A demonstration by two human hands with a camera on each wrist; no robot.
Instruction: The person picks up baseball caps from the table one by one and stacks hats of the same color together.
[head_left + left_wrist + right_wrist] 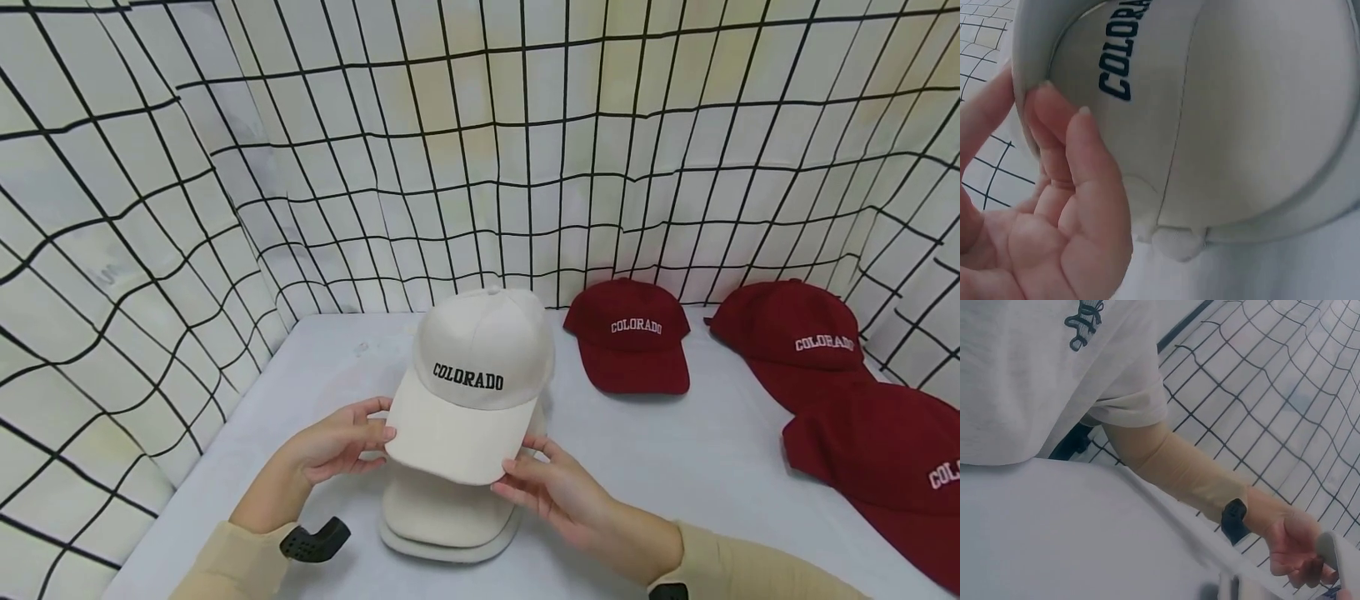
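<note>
A cream cap with dark COLORADO lettering is held tilted, brim toward me, over a stack of cream caps. My left hand pinches the left edge of its brim between thumb and fingers. On the brim's right corner, my right hand has a similar pinch. Close up in the left wrist view, the left hand is at a pale brim edge beside a lettered crown. The right wrist view catches the left hand at a brim, but not the right hand. The upper cap hides most of the stack.
Dark red COLORADO caps stand on the white table: one at the back, another at the back right, a third at the right edge, cut off by the frame. Black-and-white grid cloth walls the back and sides.
</note>
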